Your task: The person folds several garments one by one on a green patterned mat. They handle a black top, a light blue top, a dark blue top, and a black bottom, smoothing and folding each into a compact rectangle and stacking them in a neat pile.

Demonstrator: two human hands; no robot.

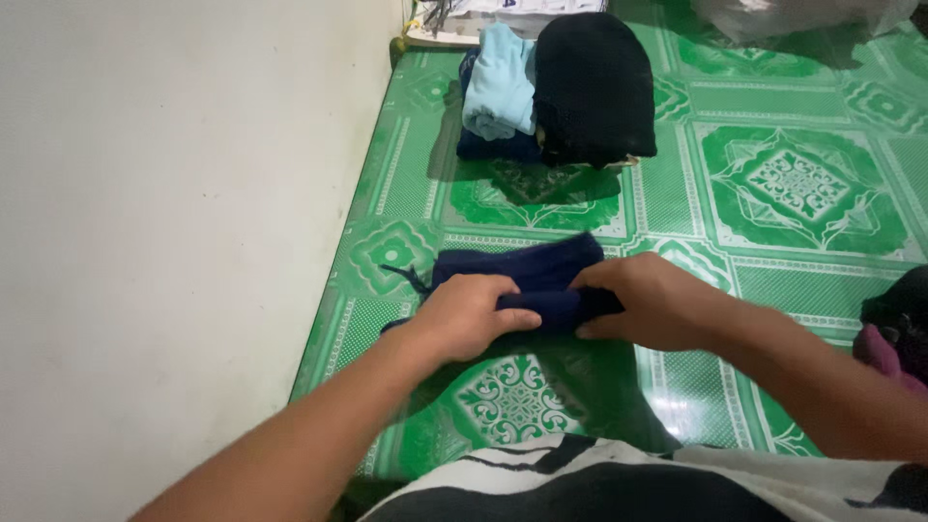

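Observation:
A dark navy garment [527,271] lies folded on the green patterned floor mat [802,184], with a thin drawstring trailing off its left end. My left hand [469,314] grips the garment's near left edge, fingers curled over the fabric. My right hand [643,302] presses and pinches the near right part of the same garment. The two hands nearly touch over the cloth's near fold.
A stack of folded clothes sits farther back: a light blue piece [501,82] on a navy one, beside a black bundle [592,87]. A white wall [174,222] runs along the left. Dark and pink cloth [899,329] lies at the right edge. A clear plastic bag [802,14] lies top right.

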